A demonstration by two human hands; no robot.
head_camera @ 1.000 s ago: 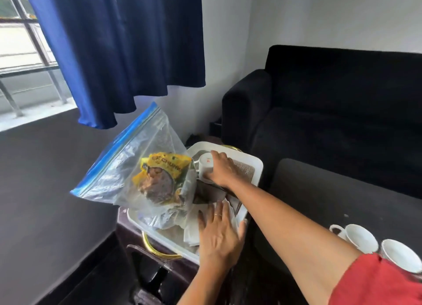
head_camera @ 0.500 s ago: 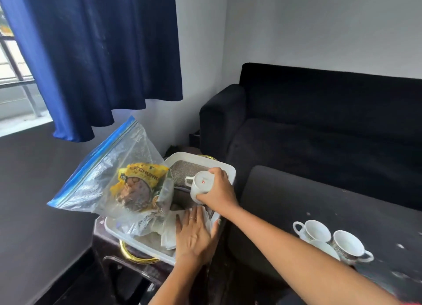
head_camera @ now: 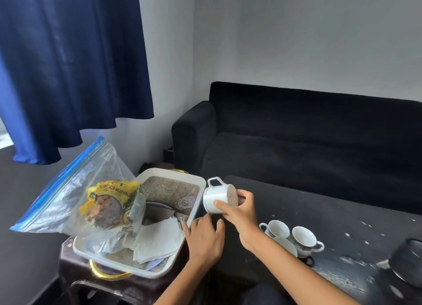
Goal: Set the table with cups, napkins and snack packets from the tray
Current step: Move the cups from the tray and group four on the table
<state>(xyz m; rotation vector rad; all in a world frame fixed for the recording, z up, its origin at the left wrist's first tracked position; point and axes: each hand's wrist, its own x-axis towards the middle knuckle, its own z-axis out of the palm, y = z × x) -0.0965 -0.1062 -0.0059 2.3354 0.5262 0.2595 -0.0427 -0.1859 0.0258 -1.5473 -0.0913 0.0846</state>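
Right grip (head_camera: 239,210) holds white cup (head_camera: 219,198) sideways beside tray (head_camera: 198,183).

Cup (head_camera: 219,198) white, small red mark. Tray (head_camera: 173,175) white, woven brown-grey liner. Packet (head_camera: 109,204) yellow. Bag (head_camera: 68,190) clear, blue strip. Worktop (head_camera: 319,213) black, white-flecked. Curtain (head_camera: 68,65) navy, upper left.

Three white cups in all: one (head_camera: 218,199) held in the air between the tray's right edge and the table's left edge, two (head_camera: 277,229) (head_camera: 303,237) standing on the table (head_camera: 319,213). One white tray (head_camera: 196,213). One clear zip bag (head_camera: 75,190), one yellow snack packet (head_camera: 109,202) inside it. One pile of napkins (head_camera: 157,240), not countable. Two hands (head_camera: 204,238) (head_camera: 239,210).
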